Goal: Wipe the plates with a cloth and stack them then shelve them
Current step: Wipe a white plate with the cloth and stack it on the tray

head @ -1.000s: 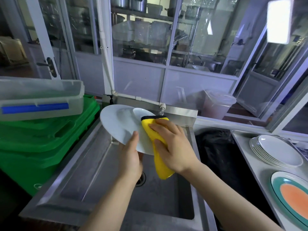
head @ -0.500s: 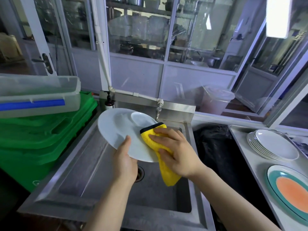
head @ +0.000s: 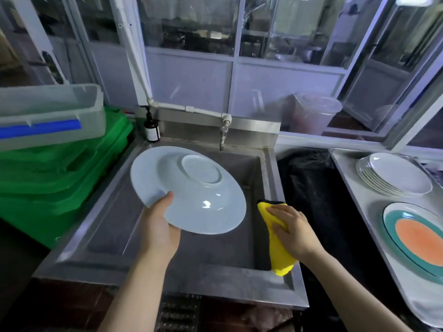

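Observation:
My left hand (head: 160,226) grips the near rim of a white plate (head: 191,195), held tilted over the steel sink (head: 153,267) with its underside and foot ring facing me. My right hand (head: 293,228) holds a yellow cloth (head: 278,250) with a black edge, off the plate's right side and apart from it, above the sink's right rim. A stack of white plates (head: 395,176) sits on the steel counter (head: 354,207) at right. In front of the stack lies a plate with a teal ring and orange centre (head: 417,236).
Green crates (head: 60,183) topped by a clear plastic bin (head: 48,113) stand left of the sink. A brown pump bottle (head: 151,130) and a tap (head: 224,135) sit at the sink's back. A black bin bag (head: 311,188) fills the gap between sink and counter.
My right hand has lifted the cloth off the plate and moved it right and down. The plate's whole underside now shows, and my view has tilted lower.

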A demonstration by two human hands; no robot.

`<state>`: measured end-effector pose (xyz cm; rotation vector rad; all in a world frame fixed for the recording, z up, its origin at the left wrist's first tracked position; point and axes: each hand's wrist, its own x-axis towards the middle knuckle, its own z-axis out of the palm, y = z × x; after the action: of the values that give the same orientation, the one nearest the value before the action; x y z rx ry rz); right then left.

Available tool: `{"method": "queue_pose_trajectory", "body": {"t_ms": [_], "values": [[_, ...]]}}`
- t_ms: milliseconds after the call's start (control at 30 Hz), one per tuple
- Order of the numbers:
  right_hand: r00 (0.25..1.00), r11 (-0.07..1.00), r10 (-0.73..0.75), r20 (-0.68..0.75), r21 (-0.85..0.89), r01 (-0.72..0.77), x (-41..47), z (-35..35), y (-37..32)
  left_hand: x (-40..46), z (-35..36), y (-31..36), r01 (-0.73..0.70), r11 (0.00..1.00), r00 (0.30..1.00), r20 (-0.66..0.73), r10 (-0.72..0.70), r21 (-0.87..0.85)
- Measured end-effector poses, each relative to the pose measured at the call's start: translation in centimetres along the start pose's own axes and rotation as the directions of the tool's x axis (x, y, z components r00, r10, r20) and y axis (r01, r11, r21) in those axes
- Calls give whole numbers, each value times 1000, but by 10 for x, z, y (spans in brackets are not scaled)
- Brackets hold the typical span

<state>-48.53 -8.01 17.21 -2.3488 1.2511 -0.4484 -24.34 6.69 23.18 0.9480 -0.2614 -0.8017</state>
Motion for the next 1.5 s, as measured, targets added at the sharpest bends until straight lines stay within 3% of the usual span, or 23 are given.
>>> {"method": "queue_pose_trajectory", "body": {"t_ms": [300, 433, 533, 633, 733, 867, 1000, 1200, 1333, 1500], "values": [[978, 983, 68, 198, -183, -31, -48, 57, 64, -8, -22, -23, 81, 990, 994, -87, -71, 118], [932, 968, 143, 332, -244, -62, -60, 83, 73, -8, -27, -30, 116, 985, 989, -104, -103, 131], [949, 953, 174, 263, -288, -95, -66, 86, 70, -6, -28, -33, 132, 982, 988, -101, -118, 138], [996, 973, 51, 73, -230, -33, -59, 70, 44, -3, -25, -32, 156, 980, 983, -118, -142, 127], [982, 978, -178, -70, -125, 169, -41, 55, 0, 1, -19, -31, 185, 976, 980, -92, -175, 114], [923, 925, -381, -51, -1, 381, -19, 44, -60, 7, -8, -29, 160, 971, 987, -24, -158, 176], [889, 894, -449, -95, -36, 447, -8, 46, -100, 16, -7, -23, 148, 972, 988, 17, -153, 185], [947, 947, -320, -10, -31, 320, 6, 49, -138, 31, 1, -11, 108, 971, 962, 224, -157, 215], [973, 975, -221, -64, -19, 220, 12, 42, -144, 45, 10, -13, 164, 958, 956, 202, -213, 234], [992, 984, -78, -95, 151, 92, 16, 43, -140, 66, 45, -8, 186, 845, 916, 223, -334, 502]]}}
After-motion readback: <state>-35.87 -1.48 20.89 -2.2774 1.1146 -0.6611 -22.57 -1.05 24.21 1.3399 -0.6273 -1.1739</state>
